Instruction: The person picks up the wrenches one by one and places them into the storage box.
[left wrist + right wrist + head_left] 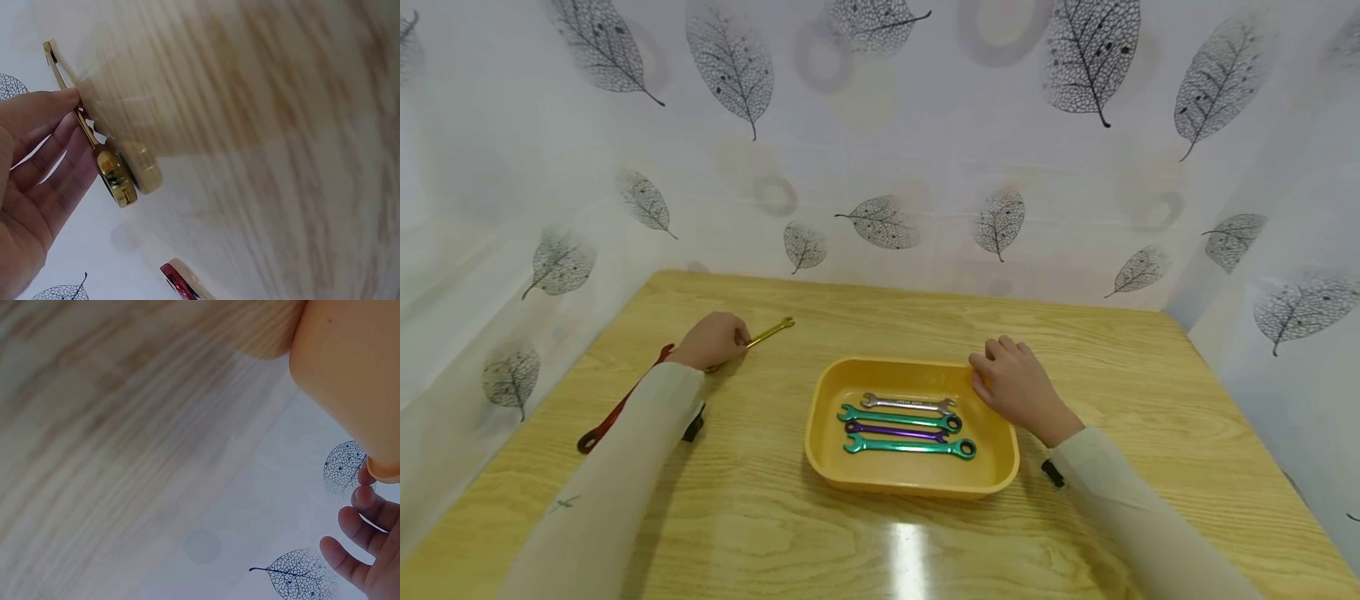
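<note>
My left hand pinches a gold combination wrench between thumb and fingers, low over the table's left side. In the left wrist view the gold wrench slants downward, its thicker end close to the table surface. My right hand grips the rim of a yellow plastic tray at its back right corner; the right wrist view shows several fingers outside the wall. Inside the tray lie a silver wrench, two green wrenches and a purple wrench, roughly parallel.
A red wrench lies on the wooden table at the left, partly behind my left forearm. A white leaf-patterned curtain hangs around the table's back and sides.
</note>
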